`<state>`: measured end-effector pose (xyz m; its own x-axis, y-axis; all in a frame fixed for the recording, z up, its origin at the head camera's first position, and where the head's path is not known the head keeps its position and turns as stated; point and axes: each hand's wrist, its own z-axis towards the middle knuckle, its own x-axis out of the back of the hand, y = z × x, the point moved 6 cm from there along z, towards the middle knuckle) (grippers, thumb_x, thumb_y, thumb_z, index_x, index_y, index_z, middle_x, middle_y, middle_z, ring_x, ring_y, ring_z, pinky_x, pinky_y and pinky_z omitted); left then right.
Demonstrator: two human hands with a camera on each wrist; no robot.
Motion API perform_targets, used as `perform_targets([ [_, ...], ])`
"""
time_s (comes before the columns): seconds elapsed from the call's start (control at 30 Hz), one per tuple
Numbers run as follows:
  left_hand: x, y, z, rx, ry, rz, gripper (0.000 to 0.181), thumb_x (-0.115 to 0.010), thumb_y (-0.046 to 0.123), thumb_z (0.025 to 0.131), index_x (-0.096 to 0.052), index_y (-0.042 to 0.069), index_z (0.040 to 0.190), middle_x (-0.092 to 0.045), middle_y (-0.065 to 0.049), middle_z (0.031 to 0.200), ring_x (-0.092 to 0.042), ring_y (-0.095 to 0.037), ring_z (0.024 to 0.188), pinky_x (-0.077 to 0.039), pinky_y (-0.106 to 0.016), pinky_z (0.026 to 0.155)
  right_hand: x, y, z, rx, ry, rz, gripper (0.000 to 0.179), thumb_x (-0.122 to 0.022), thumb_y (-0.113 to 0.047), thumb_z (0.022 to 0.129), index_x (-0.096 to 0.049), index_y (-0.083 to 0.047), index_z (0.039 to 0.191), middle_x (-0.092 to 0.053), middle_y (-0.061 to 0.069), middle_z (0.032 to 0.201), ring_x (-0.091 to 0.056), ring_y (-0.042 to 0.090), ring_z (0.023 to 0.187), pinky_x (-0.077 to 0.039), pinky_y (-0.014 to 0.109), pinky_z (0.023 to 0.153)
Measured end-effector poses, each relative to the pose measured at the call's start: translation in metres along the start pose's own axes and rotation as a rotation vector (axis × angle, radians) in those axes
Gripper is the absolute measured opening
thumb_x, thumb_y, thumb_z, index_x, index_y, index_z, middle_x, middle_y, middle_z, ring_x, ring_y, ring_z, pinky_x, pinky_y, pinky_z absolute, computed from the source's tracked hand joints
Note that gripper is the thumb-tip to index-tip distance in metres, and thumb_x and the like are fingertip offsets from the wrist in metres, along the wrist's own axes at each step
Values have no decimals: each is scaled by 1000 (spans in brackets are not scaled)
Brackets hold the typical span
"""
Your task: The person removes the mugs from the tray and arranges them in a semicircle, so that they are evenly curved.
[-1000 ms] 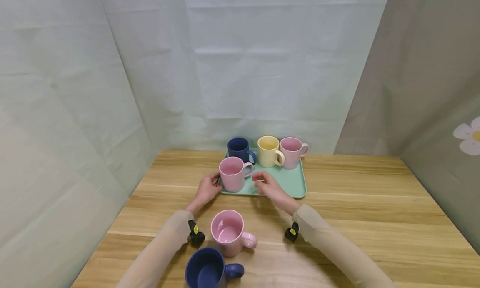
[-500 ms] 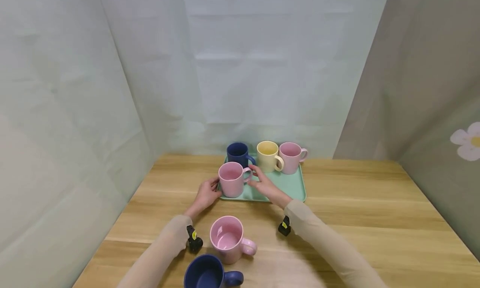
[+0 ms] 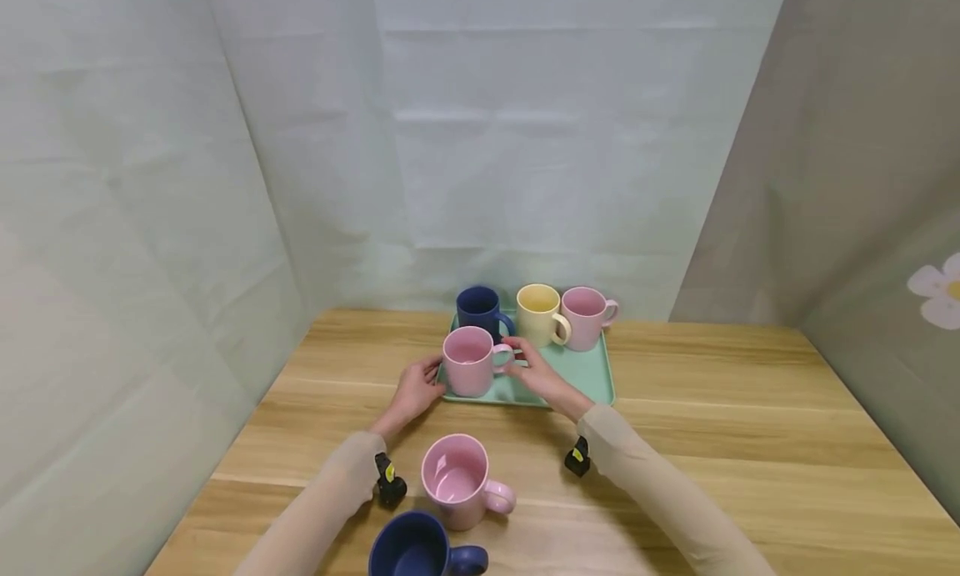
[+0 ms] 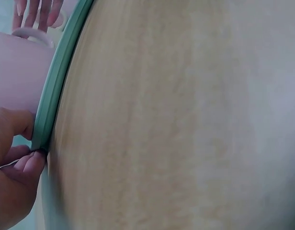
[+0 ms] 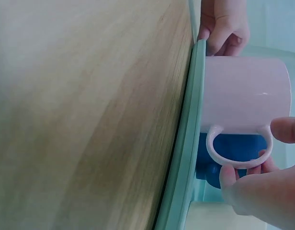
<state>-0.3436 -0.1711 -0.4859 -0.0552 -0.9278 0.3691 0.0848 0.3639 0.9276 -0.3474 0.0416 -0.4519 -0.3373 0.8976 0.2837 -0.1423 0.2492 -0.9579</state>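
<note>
A pink mug (image 3: pixel 468 374) stands upright at the front left of a mint-green tray (image 3: pixel 588 378), its handle pointing right. My right hand (image 3: pixel 542 378) holds the handle; in the right wrist view, fingertips (image 5: pixel 228 176) meet the handle's loop. My left hand (image 3: pixel 415 390) grips the tray's left front corner beside the mug. In the left wrist view, the thumb and fingers of this hand (image 4: pixel 16 182) close around the tray rim (image 4: pixel 56 81). Behind the held mug stand a dark blue mug (image 3: pixel 477 304), a yellow mug (image 3: pixel 536 319) and another pink mug (image 3: pixel 582 322).
Between my forearms, a nearer pink mug (image 3: pixel 455 497) and a second blue mug (image 3: pixel 411 551) stand on the wooden table (image 3: pixel 712 409). The blue one is cut off by the lower frame edge. Pale cloth walls (image 3: pixel 480 159) enclose the back and sides.
My right hand has come leftward from beside the pink mug onto its handle. The mug has shifted slightly right on the tray. My left hand stays at the tray corner.
</note>
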Motion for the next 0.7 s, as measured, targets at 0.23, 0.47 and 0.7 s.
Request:
perform_targets([
  [0.23, -2, 1, 1, -8, -1, 0, 61, -52, -18, 76, -38, -20, 135, -40, -36, 141, -41, -43, 132, -41, -43, 107, 5, 1, -8, -5, 22, -8, 32, -51, -2, 93, -51, 5, 124, -53, 24, 122, -51, 32, 112, -46, 32, 92],
  [0.47, 0, 0, 1, -8, -3, 8, 60, -53, -16, 77, -38, -21, 135, -40, -37, 141, -41, -44, 132, -41, -43, 107, 4, 2, -12, 2, 1, 48, 23, -47, -8, 98, -56, 11, 109, -59, 30, 105, -55, 23, 94, -44, 26, 83],
  [0.7, -1, 0, -1, 9, -6, 9, 60, -53, -16, 77, -38, -20, 135, -40, -36, 142, -41, -43, 133, -41, -43, 107, -3, 4, -19, 18, -31, 115, 31, -44, -14, 101, -57, 13, 103, -58, 19, 87, -52, 14, 82, -46, 27, 84],
])
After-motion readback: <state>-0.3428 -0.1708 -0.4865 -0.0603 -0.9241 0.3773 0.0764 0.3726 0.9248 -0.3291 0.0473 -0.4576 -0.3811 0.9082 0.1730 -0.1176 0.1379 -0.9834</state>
